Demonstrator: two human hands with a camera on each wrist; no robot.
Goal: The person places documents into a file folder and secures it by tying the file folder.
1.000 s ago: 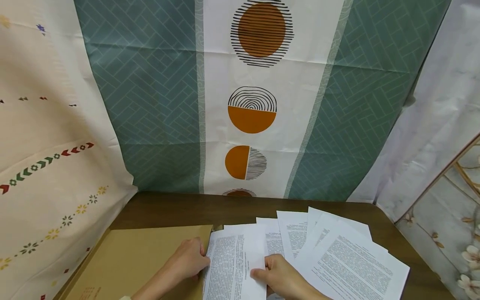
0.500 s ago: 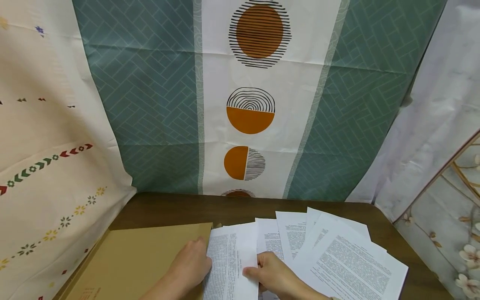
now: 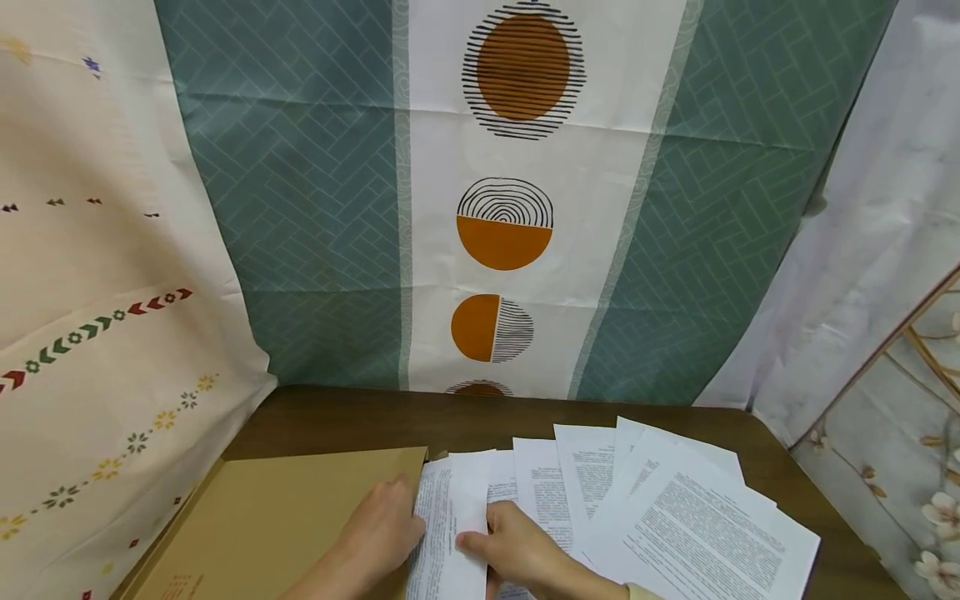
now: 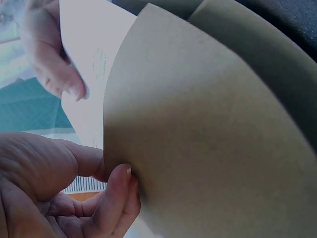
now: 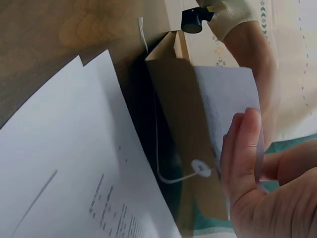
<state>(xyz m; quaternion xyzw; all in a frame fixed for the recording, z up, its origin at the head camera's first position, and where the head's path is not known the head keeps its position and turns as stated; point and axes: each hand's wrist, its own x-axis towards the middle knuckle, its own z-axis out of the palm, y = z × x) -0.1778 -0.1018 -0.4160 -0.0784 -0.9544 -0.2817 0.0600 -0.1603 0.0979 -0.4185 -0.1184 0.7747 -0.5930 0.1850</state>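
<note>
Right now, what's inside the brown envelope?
Printed paper, pinched by the right hand, sits partly inside the envelope. Its inserted end and anything deeper are covered by the envelope's wall.

Pretty loud teal-and-white cloth (image 3: 517,158) hanging at the back, with orange circles (image 3: 504,247) and black lines (image 3: 504,200) down the middle. Cream fabric (image 3: 112,250) on the left has little flowers (image 3: 106,468) and red-and-green arrows (image 3: 137,308), pale blossom-print cloth (image 3: 892,400) on the right, and the tabletop (image 3: 352,421) is dark brown.
</note>
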